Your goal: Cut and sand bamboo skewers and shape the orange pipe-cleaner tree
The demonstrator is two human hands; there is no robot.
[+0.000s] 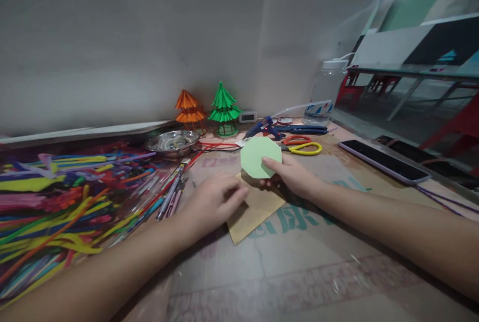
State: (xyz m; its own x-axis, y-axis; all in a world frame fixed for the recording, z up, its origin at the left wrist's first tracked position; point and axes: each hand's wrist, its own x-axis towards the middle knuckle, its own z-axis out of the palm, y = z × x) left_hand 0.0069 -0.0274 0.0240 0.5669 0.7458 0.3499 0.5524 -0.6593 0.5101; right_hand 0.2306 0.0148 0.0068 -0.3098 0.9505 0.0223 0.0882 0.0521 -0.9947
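My right hand [290, 175] grips a light green many-sided paper disc [258, 155], its thumb across the front and the other fingers behind. My left hand [217, 200] is to the left of the disc and apart from it, with fingers curled in and thumb close to them. Whatever it may hold is hidden. Beneath both hands a square of brown cardboard [254, 210] lies at a slant on the table; whether the left hand touches it I cannot tell.
Pipe cleaners [56, 212] fill the left side, near pens [174, 192] and a metal dish [174, 141]. Behind stand an orange tree model [189, 110] and a green one [224, 110]. A blue glue gun [264, 127], scissors [305, 148], phone [385, 160] and water bottle [324, 92] are rightward.
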